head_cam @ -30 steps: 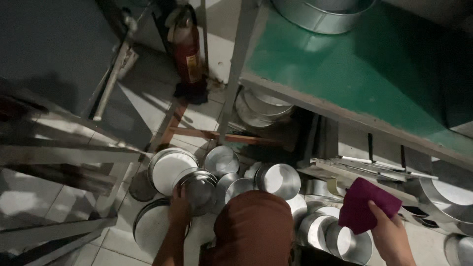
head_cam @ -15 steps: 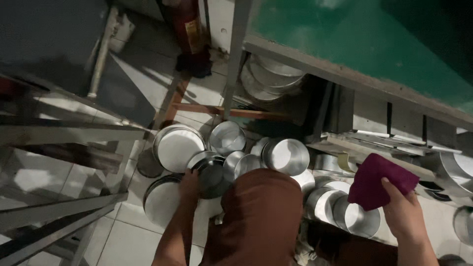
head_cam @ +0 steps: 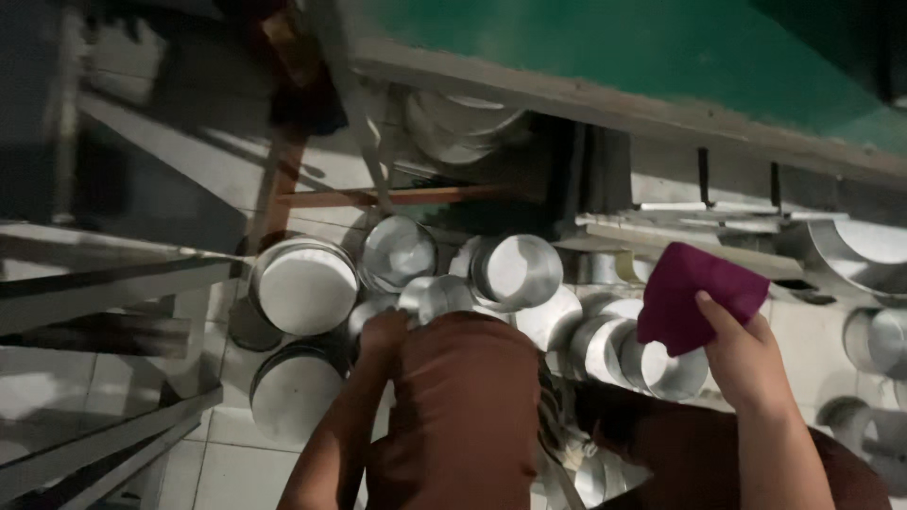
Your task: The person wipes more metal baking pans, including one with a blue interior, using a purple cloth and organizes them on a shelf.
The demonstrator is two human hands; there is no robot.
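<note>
My right hand (head_cam: pixel 742 354) holds a folded magenta cloth (head_cam: pixel 694 293) above a group of round metal pans on the floor. My left hand (head_cam: pixel 383 332) reaches down among the pans and touches a small round metal tin (head_cam: pixel 435 297); its fingers are partly hidden behind my brown-clad knee (head_cam: pixel 463 406). Larger round pans (head_cam: pixel 304 288) lie to the left of that hand, and a shiny deep tin (head_cam: pixel 515 272) stands just beyond it.
A green-topped table (head_cam: pixel 605 47) with a metal edge runs across the top. More metal pans (head_cam: pixel 874 250) lie under it at the right. Metal rack bars (head_cam: pixel 104 283) cross the left side over a tiled floor (head_cam: pixel 227 463).
The view has shifted closer and lower over the pans. My left hand stays among the tins while my right hand keeps the cloth raised at the right.
</note>
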